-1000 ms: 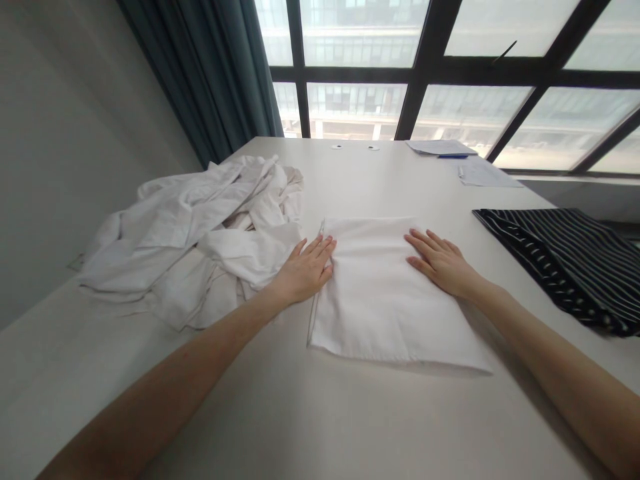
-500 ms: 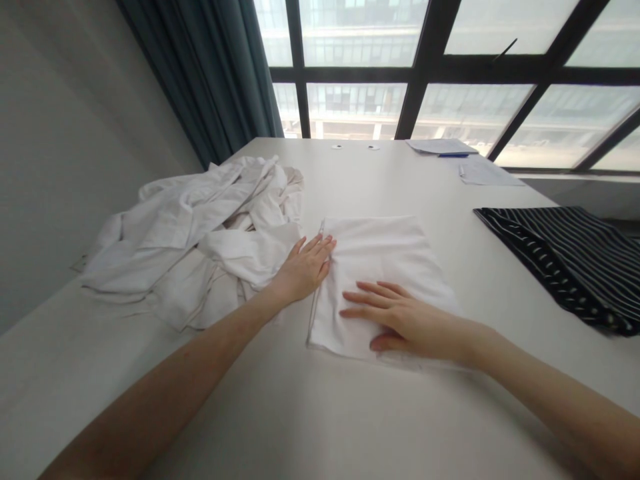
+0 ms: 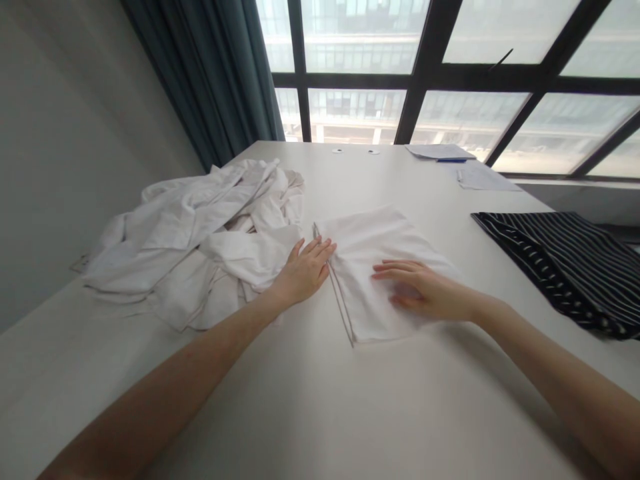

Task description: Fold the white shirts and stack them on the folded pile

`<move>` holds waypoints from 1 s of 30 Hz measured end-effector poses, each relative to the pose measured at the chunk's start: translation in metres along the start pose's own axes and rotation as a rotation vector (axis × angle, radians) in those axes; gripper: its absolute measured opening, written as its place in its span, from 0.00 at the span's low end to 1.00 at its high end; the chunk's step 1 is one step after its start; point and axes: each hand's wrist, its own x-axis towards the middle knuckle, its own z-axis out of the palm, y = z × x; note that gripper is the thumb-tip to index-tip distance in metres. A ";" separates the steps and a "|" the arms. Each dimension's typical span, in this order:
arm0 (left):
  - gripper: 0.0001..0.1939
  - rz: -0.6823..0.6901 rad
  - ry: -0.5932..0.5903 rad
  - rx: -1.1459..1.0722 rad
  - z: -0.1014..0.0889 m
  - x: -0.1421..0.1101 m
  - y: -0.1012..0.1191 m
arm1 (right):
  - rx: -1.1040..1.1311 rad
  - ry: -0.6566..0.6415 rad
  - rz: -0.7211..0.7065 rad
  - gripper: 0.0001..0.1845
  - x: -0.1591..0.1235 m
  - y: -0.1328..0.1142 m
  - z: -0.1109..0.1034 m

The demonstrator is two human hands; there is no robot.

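A folded white cloth (image 3: 373, 230) lies on the white table, turned at an angle, with its layered left edge showing. My left hand (image 3: 306, 267) rests flat on that left edge, fingers stretched out and pointing away from me. Over the middle of the cloth is my right hand (image 3: 423, 288), fingers reaching left and thumb apart, slightly blurred; whether it touches the fabric I cannot tell. Just left of my left hand, a loose heap of white cloths (image 3: 200, 233) spreads across the table.
At the right edge lies a folded black cloth with white stripes (image 3: 565, 267). Papers (image 3: 440, 151) and a blue pen (image 3: 451, 160) are at the far right of the table (image 3: 300, 413). Windows stand behind it, and a dark blue-green curtain (image 3: 210, 73) hangs at the left.
The folded cloth has turned, its near-left corner swinging to the right. My right hand has moved right and slightly away from me. My left hand has stayed in place.
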 end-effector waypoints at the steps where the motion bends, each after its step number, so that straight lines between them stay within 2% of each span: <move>1: 0.25 -0.001 -0.004 0.002 0.000 0.000 0.000 | 0.002 -0.009 -0.024 0.26 0.002 -0.011 0.003; 4: 0.26 -0.006 -0.013 0.011 0.000 0.000 0.001 | -0.019 -0.069 -0.104 0.29 0.006 -0.040 0.014; 7: 0.26 -0.005 -0.006 0.012 0.000 0.000 0.001 | -0.079 -0.030 -0.113 0.19 0.009 -0.053 0.028; 10: 0.26 -0.003 0.003 0.012 0.000 0.000 0.001 | -0.067 0.053 -0.144 0.12 0.009 -0.052 0.036; 13: 0.26 -0.009 -0.003 0.018 -0.001 0.000 0.002 | 0.053 0.141 -0.150 0.13 0.008 -0.053 0.034; 17: 0.25 -0.022 -0.010 0.036 -0.001 0.001 0.004 | 0.255 0.236 -0.072 0.14 0.005 -0.065 0.031; 19: 0.25 -0.024 -0.017 0.045 -0.002 0.001 0.004 | 0.265 0.207 -0.082 0.14 0.005 -0.069 0.036; 24: 0.26 -0.022 -0.039 0.052 -0.002 0.001 0.002 | 0.085 0.027 -0.188 0.13 0.008 -0.069 0.053; 30: 0.23 -0.032 0.011 0.012 -0.002 0.001 0.005 | 0.125 -0.019 -0.173 0.13 0.008 -0.068 0.045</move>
